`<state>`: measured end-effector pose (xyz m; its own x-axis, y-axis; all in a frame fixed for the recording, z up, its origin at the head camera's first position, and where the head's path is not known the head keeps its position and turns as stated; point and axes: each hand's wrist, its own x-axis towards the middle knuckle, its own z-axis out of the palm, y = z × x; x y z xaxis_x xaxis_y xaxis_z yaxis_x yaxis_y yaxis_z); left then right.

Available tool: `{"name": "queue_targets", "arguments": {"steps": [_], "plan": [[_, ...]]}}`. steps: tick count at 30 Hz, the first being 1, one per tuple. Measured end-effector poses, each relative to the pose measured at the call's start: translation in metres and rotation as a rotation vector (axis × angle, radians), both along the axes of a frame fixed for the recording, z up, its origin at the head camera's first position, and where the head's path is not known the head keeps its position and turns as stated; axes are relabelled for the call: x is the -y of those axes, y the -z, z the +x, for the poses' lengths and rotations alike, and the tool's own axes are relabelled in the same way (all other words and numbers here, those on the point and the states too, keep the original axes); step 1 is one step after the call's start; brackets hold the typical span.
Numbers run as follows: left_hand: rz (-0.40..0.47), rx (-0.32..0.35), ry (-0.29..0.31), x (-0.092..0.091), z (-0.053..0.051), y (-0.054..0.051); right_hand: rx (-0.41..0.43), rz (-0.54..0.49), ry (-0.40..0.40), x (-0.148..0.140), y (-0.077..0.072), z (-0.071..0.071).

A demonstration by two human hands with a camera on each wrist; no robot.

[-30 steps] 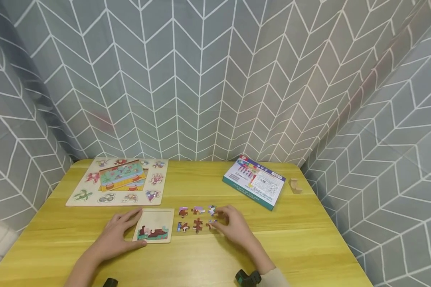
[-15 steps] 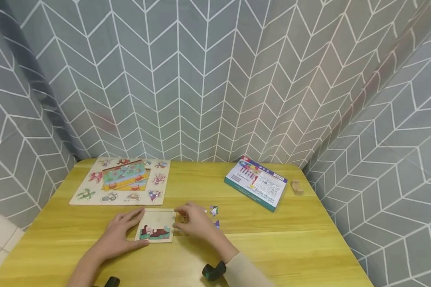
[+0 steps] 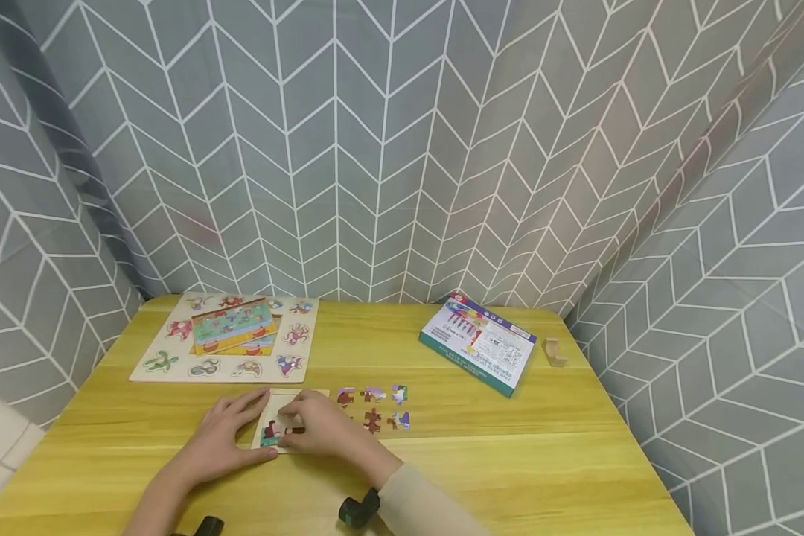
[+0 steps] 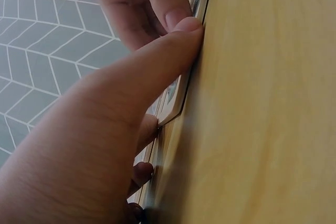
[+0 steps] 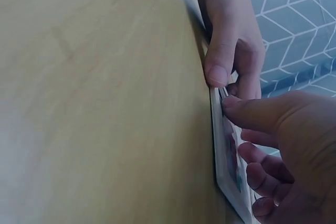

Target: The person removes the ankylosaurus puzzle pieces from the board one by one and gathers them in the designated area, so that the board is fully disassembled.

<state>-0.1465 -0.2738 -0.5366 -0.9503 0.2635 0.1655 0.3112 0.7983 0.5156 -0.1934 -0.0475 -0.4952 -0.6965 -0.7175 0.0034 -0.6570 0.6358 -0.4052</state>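
Observation:
A small wooden puzzle tray (image 3: 318, 393) lies flat on the table, with brown and teal pieces (image 3: 270, 431) along its near side. My left hand (image 3: 222, 438) holds the tray at its left side, thumb on the near edge and fingers at the far edge. Over the tray, my right hand (image 3: 321, 426) pinches a puzzle piece, mostly hidden by the fingers; a thin edge shows by the thumb in the right wrist view. To the tray's right, loose jigsaw pieces (image 3: 372, 421) lie in two rows, partly behind the right hand.
A large animal puzzle board (image 3: 181, 356) with picture cards (image 3: 231, 327) on it lies at the back left. A puzzle box (image 3: 479, 342) stands at the back right, beside a small wooden block (image 3: 554, 352). A patterned curtain (image 3: 375, 149) hangs behind the table.
My right hand has moved left from the loose pieces, past the tray's right edge, to above the tray. The left hand keeps its hold on the tray.

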Motion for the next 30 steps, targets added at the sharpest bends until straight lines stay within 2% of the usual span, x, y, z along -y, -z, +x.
{"name": "queue_targets", "arguments": {"steps": [8,13,22,30], "plan": [[0.011,-0.008,0.012,0.0004,0.0014,0.0000,0.030,-0.010,-0.060,0.0044,0.0014,-0.0023],[0.007,-0.011,0.015,-0.0002,0.0030,-0.0020,0.014,-0.007,-0.085,0.0064,0.0032,-0.0019],[0.002,-0.020,0.014,-0.0003,0.0032,-0.0006,0.041,-0.005,-0.055,0.0072,0.0051,0.0011],[0.003,-0.041,0.015,0.0002,0.0009,0.0002,-0.001,-0.032,-0.053,0.0075,0.0066,0.0016]]}}
